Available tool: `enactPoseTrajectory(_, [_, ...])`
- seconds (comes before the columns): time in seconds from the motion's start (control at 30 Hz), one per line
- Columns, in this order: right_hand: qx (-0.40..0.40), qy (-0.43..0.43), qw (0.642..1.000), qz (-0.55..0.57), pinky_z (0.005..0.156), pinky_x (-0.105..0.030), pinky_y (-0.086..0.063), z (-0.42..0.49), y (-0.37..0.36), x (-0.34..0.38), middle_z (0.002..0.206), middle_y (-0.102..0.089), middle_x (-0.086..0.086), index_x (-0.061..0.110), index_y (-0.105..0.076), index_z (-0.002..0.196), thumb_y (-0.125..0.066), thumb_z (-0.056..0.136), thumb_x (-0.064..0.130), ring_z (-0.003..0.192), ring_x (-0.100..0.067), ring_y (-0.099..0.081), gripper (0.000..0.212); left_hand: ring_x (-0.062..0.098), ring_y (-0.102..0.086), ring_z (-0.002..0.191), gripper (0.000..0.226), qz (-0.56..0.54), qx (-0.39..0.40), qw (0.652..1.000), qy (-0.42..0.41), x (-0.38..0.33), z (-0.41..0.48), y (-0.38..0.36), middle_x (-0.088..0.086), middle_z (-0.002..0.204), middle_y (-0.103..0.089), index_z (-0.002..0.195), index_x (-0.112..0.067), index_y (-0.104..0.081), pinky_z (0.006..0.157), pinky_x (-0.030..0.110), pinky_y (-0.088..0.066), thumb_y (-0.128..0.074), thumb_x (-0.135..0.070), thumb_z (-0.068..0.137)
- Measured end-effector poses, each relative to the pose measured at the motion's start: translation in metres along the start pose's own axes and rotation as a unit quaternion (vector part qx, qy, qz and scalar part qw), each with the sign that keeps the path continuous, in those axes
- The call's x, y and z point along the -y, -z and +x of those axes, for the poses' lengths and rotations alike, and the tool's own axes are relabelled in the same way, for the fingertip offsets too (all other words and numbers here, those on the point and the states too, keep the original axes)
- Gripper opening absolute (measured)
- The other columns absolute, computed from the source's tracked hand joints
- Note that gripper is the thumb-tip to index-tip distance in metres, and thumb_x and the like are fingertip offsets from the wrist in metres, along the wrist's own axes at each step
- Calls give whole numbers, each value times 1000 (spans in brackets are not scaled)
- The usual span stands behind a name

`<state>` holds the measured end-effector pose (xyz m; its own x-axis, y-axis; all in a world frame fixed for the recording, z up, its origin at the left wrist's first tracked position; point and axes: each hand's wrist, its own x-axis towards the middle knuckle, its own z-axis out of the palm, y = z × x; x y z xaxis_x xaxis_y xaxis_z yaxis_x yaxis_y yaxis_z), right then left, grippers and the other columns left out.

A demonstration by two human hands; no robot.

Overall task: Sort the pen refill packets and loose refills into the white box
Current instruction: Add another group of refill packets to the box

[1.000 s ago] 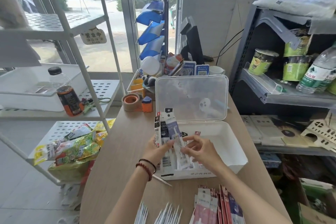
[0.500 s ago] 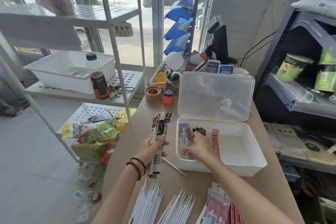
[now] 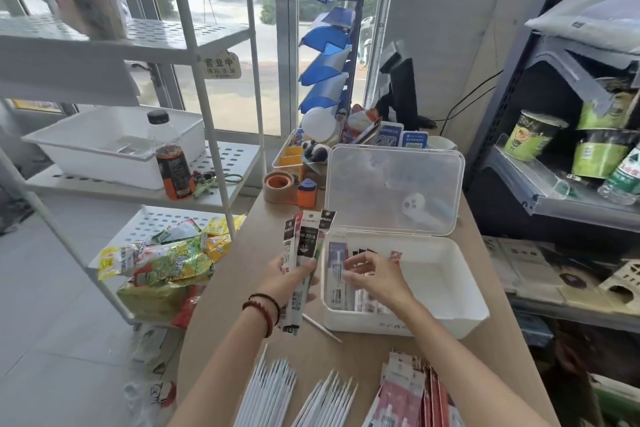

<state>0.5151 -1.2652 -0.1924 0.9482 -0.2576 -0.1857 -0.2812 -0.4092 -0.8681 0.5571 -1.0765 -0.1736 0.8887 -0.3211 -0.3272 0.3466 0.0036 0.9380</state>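
The white box (image 3: 446, 308) stands on the wooden table with its clear lid (image 3: 394, 191) raised. Several refill packets (image 3: 337, 274) stand on edge at the box's left end. My right hand (image 3: 372, 276) is inside the box, fingers curled on those packets. My left hand (image 3: 289, 279) grips a bunch of black-topped refill packets (image 3: 306, 243) upright, just left of the box. One loose white refill (image 3: 322, 328) lies by the box's front left corner. Two rows of loose white refills (image 3: 270, 392) and a stack of pink and red packets (image 3: 405, 395) lie near the table's front edge.
A tape roll (image 3: 280, 186) and an orange sharpener (image 3: 307, 191) sit behind the box, with desk clutter and a monitor (image 3: 401, 94) farther back. A white shelf rack (image 3: 207, 107) with a bottle (image 3: 171, 163) and snacks stands left. A grey shelf (image 3: 554, 198) is right.
The view has shifted left and down. My right hand has moved packets into the box's left end and stays on them. My left hand keeps its bunch beside the box.
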Motion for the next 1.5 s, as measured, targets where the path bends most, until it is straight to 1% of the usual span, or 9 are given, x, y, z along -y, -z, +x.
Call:
enactPoseTrajectory(0.1, [17,12,994,106,57,-20,-48,-7,11,7,94,-75,6,22,-68,106,-71,82,45,82,-9,-71,33,19,-70,70,14,27,6,1000,-8,0,2,-14,12,83,-71,90,-9,-63,56,32,-59,-71,-13,80])
enactPoseTrajectory(0.27, [63,23,992,103,59,-20,-51,-14,19,8,89,-76,5,17,-69,104,-70,87,33,84,-10,-72,24,26,-72,79,32,104,10,994,-36,7,12,-31,9,86,-74,91,-14,-69,74,46,-59,-79,-35,70])
enactPoseTrajectory(0.33, [64,11,991,120,60,-19,-51,-16,24,2,92,-76,3,14,-70,105,-71,87,31,87,-11,-72,25,24,-71,82,36,153,36,987,-45,12,15,-35,5,86,-74,90,-19,-70,78,41,-57,-78,-44,67])
enactPoseTrajectory(0.47, [53,-2,985,164,67,-21,-52,-19,34,-8,98,-74,6,19,-68,105,-69,87,33,89,-6,-70,23,14,-66,76,19,209,62,974,-56,12,11,-48,-1,84,-72,90,-18,-68,65,25,-50,-69,-35,81])
enactPoseTrajectory(0.73, [15,11,970,243,89,-38,-56,-14,33,-10,108,-73,-1,7,-51,111,-56,95,34,106,-16,-65,32,14,-62,68,16,158,0,986,-58,5,13,-61,-3,73,-65,79,-21,-59,55,23,-44,-64,-35,85])
enactPoseTrajectory(0.87, [-42,7,961,275,76,-31,-53,-12,40,-13,104,-74,-1,12,-51,104,-59,92,36,92,-16,-67,28,18,-63,74,20,158,-20,986,-52,8,19,-55,0,79,-67,83,-21,-61,60,24,-47,-65,-40,83])
enactPoseTrajectory(1.03, [-115,-24,980,159,77,-25,-50,-8,32,-37,100,-69,-1,20,-59,99,-75,79,40,93,-18,-66,32,15,-63,71,17,170,-25,984,-50,18,22,-58,-4,74,-67,80,-22,-61,58,23,-47,-68,-38,81])
enactPoseTrajectory(1.3, [-69,-15,996,-51,59,-8,-42,-6,18,-35,90,-60,11,27,-60,115,-75,83,25,75,4,-56,36,10,-62,69,18,214,-69,971,-78,27,25,-60,-7,77,-67,85,-26,-63,66,26,-51,-68,-43,79])
enactPoseTrajectory(1.5, [-76,-31,993,-86,65,-10,-45,-5,16,-38,90,-60,10,24,-62,121,-78,80,26,74,2,-57,44,6,-60,68,25,207,-60,974,-75,28,24,-59,-7,78,-66,93,-21,-63,58,19,-45,-66,-43,81])
